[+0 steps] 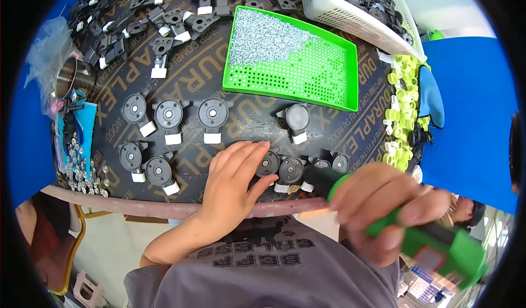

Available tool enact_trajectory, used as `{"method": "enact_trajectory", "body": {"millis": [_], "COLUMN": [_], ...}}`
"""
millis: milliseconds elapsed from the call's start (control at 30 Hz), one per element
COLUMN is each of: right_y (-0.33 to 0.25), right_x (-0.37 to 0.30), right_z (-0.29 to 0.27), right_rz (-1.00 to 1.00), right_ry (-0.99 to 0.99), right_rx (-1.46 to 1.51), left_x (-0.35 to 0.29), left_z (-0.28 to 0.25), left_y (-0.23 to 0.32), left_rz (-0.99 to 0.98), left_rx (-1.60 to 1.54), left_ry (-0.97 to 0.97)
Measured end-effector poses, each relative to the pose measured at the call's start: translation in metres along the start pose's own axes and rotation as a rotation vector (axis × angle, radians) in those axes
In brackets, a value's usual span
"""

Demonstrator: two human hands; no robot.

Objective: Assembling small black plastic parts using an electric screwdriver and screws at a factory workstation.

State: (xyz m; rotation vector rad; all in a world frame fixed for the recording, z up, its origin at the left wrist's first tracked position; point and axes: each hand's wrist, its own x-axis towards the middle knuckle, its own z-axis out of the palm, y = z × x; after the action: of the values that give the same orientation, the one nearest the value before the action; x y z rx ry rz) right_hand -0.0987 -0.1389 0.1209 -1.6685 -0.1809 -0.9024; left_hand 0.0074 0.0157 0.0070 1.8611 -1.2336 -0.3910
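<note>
Left hand (227, 176) lay over the near middle of the dark printed table (252, 102), fingers together and thumb spread. A black disc (267, 164) with side lugs was held between them, fingertips at its far side, thumb at its near side. Right hand (378, 206), blurred, was closed round a green-and-black power screwdriver (463, 258), its dark nose pointing left over the near row. The driver's tip seemed to sit near the small discs there, though blur and overlap hid any contact.

Right of the held piece, more discs (291, 170) stood in the same row, some partly covered by the driver. One grey-faced disc (297, 117) lay alone, farther off. Five white-tabbed discs (212, 113) were grouped to the left.

Beyond, a green tray (345, 97) carried silver screws (263, 36) heaped toward its far left. Far right: a white basket (350, 22) of black parts (378, 6). Right edge: yellow-green clips (404, 97). Far left: black brackets (163, 46) in a loose spread. Left edge: a metal cup (67, 78), with small silver pieces (82, 171) scattered nearer.
</note>
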Motion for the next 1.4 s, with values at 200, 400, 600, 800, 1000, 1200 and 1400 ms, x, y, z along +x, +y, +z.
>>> {"method": "enact_trajectory", "body": {"millis": [200, 400, 600, 800, 1000, 1200, 1400], "right_y": [0.02, 0.021, 0.025, 0.026, 0.021, 0.023, 0.093], "right_x": [-0.015, -0.012, -0.01, 0.001, -0.003, 0.02, 0.031], "right_z": [0.012, 0.014, 0.011, 0.007, 0.011, -0.015, -0.04], "right_rz": [-0.042, 0.006, 0.011, 0.057, 0.149, 0.027, 0.05], "right_ry": [-0.114, -0.118, -0.132, -0.233, -0.148, 0.149, 0.36], "right_rx": [-0.088, -0.07, -0.043, -0.017, -0.136, -0.04, -0.278], "left_x": [0.004, 0.002, 0.003, 0.004, 0.005, 0.007, 0.005], "left_z": [-0.001, -0.001, -0.001, -0.003, -0.005, 0.0, -0.001], "left_y": [-0.002, -0.003, -0.003, -0.002, 0.0, -0.002, -0.003], "left_rz": [0.026, 0.012, 0.0, 0.001, 0.025, 0.105, 0.018], "left_rx": [-0.054, -0.069, -0.072, -0.065, -0.045, 0.001, -0.13], "left_ry": [0.018, 0.016, 0.001, -0.016, -0.031, -0.079, -0.044]}}
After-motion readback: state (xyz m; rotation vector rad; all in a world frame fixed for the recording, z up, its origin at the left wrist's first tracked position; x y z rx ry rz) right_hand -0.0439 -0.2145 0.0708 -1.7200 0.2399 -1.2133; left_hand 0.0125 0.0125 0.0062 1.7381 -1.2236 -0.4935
